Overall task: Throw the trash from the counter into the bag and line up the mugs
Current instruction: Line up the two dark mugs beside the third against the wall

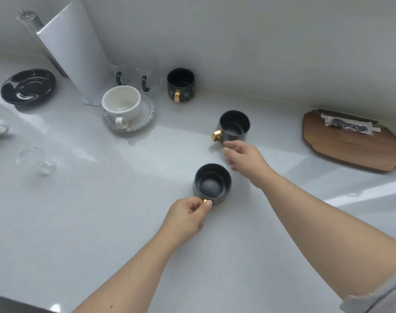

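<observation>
I see three matching dark mugs on a pale, glossy counter (pixel 79 222), each round, matte inside, with a shiny gold handle. My left hand (pixel 188 214) pinches the gold handle of the nearest mug (pixel 213 181) between thumb and forefinger, fingers closed on it; this mug stands upright near the middle of the counter. My right hand (pixel 244 158) reaches toward the second mug (pixel 234 126), fingers loosely curled and partly open, fingertips at the mug's lower wall just beside its handle; I cannot tell whether they touch it. The third mug (pixel 180 84) stands upright farther back against the wall, handle facing me, with faint line drawings on its side.

There is one white ceramic cup (pixel 121 105), smooth and wide, sitting on one clear glass saucer (pixel 145 119) with a ridged, scalloped rim. Behind it stand two clear glasses (pixel 133 74) with dark green handles. One glossy black saucer (pixel 28 85) lies at the far left, beside one tall roll of white paper towel (pixel 75 53). One small clear glass item (pixel 35 160) lies on its side at the left. At the right lies one wooden tray (pixel 350 152), flat with notched corners, holding one clear plastic packet (pixel 350 126) of something dark.
</observation>
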